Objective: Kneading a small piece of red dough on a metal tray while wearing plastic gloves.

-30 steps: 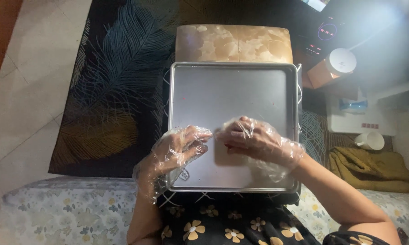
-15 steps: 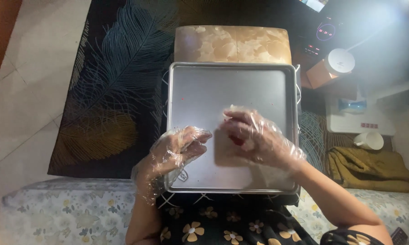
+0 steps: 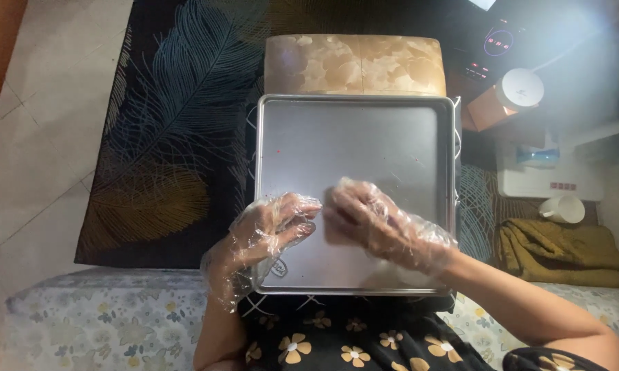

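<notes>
A square silver metal baking tray rests on my lap, its far edge against a beige marbled box. Both my hands wear loose clear plastic gloves and hover over the tray's near half. My left hand reaches in over the tray's left rim with its fingers loosely curled and apart, pointing right. The fingers of my right hand are bunched together and their tips almost meet the left fingertips. Whether anything sits between the right fingers is hidden. The tray's surface looks bare apart from a few specks.
A dark rug with a feather pattern lies on the tiled floor to the left. At right are a dark appliance with a lit panel, a white round lid, a white cup and an olive cloth. A floral sheet runs below.
My right hand has slid left and slightly toward me across the tray, closing the gap to the left fingertips. The left hand and the tray have stayed nearly where they were.
</notes>
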